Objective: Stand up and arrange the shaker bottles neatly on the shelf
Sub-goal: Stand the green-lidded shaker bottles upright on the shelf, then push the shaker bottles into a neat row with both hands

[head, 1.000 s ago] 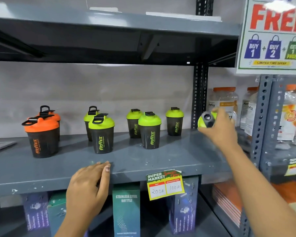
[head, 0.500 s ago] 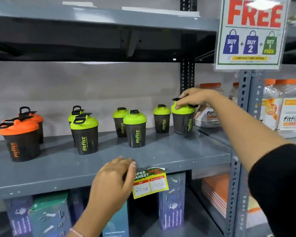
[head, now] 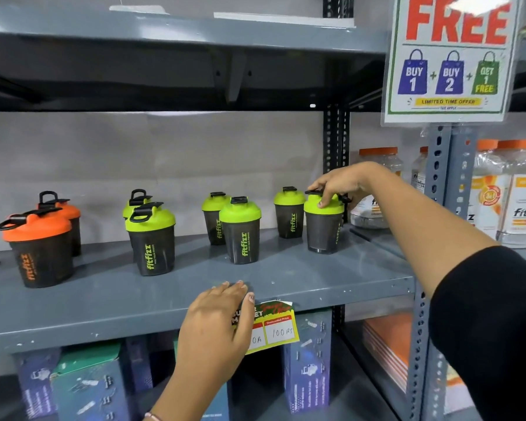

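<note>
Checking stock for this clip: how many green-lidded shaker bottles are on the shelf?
6, in three front-and-back pairs: left front, back; middle front, back; right back, and front one under the right hand. None seems hidden.

The right hand [head: 337, 185] reaches forward and to the left from a black sleeve [head: 492, 329], forearm bare, wrist arched, palm down, with the fingertips [head: 322, 203] curled downward in a top grip that touches the green lid beneath them. The left hand [head: 216, 323] comes up from the bottom of the view, palm forward and fingers held together, its fingertips resting on the front lip of the shelf [head: 104, 314]. A thin band shows at the left wrist [head: 154, 416].
</note>
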`<action>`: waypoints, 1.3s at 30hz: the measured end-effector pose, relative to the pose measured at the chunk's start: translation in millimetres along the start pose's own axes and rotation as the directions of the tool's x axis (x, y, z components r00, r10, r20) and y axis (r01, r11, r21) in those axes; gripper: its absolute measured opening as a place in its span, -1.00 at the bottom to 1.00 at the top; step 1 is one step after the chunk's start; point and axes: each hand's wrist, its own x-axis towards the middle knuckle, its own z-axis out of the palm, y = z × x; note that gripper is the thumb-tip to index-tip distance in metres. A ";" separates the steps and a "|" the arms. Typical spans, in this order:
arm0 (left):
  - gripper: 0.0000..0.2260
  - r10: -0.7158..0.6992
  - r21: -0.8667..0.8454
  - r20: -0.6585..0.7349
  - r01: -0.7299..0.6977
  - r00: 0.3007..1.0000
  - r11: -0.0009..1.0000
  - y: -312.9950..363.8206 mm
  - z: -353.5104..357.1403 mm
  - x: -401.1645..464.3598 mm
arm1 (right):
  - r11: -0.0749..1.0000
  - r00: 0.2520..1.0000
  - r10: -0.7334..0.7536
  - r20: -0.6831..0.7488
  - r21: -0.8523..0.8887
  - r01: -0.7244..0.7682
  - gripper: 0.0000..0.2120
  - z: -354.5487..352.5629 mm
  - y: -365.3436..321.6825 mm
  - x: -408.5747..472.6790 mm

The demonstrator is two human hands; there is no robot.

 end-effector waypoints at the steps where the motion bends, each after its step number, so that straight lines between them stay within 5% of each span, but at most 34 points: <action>1: -0.56 0.002 0.001 -0.009 -0.002 1.000 1.000 0.0 0.5 0.0 | 1.000 1.000 0.007 -0.001 0.002 -0.007 -0.39 -0.6 0.2 -0.3; 15: -0.57 0.031 -0.021 -0.059 -0.032 0.998 0.999 1.3 -0.5 0.5 | 0.950 0.947 0.066 -0.315 -0.270 -0.156 -0.25 27.8 -23.1 -0.1; 18: -0.57 -0.082 -0.045 -0.048 0.080 0.995 0.996 -0.9 -5.2 10.4 | 0.946 0.938 0.046 -0.342 -0.288 -0.152 -0.13 29.6 -17.3 -1.8; 22: -0.61 -0.408 -0.310 -0.052 0.373 0.912 0.874 -14.1 -6.8 55.7 | 0.999 0.904 0.006 -0.428 0.052 0.017 0.28 49.0 15.5 -11.3; 24: -0.73 -0.527 -0.491 0.040 0.476 0.849 0.730 -16.7 -1.9 81.0 | 0.931 0.824 0.000 -0.567 0.301 0.207 0.44 74.3 35.8 -11.3; 25: -0.59 -0.556 -0.551 0.106 0.514 0.824 0.657 -16.0 2.8 91.7 | 0.879 0.797 0.010 -0.604 0.386 0.281 0.45 89.3 45.6 -8.3; 27: -0.32 -0.568 -0.626 0.175 0.536 0.804 0.566 -13.5 16.4 109.8 | 0.802 0.791 0.038 -0.611 0.490 0.341 0.36 117.6 62.0 -0.6; 31: -0.09 -0.558 -0.541 0.174 0.552 0.811 0.634 -4.9 40.3 131.6 | 0.855 0.759 0.102 -0.643 0.446 0.264 -0.08 142.9 80.9 13.3; 39: -0.37 -0.615 -0.408 0.126 0.606 0.778 0.683 -25.0 46.3 134.3 | 0.916 0.786 -0.011 -0.618 0.308 0.255 -0.35 145.3 72.6 7.9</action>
